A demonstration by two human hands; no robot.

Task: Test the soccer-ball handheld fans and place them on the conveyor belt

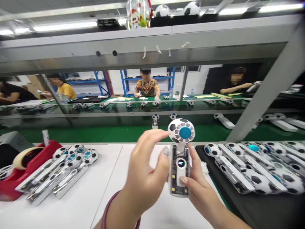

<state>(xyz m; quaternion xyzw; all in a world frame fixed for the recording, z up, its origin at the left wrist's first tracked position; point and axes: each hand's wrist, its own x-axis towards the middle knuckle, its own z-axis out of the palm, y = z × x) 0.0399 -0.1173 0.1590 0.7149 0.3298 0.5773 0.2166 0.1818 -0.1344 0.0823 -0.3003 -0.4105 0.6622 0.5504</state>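
A small hand-held fan (180, 159) with a football-patterned head and a blue hub stands upright over the white table. My right hand (199, 183) grips its clear handle from the right, thumb on the white button strip below a lit round display. My left hand (145, 171) is raised beside it, the forefinger touching the left edge of the fan head and the thumb against the handle's top.
Several finished fans (62, 170) lie at the left next to a red tape dispenser (26, 165). More fans (257, 168) fill a black tray at the right. A green conveyor (114, 133) runs behind; people work at a far bench. A metal shelf (152, 41) hangs overhead.
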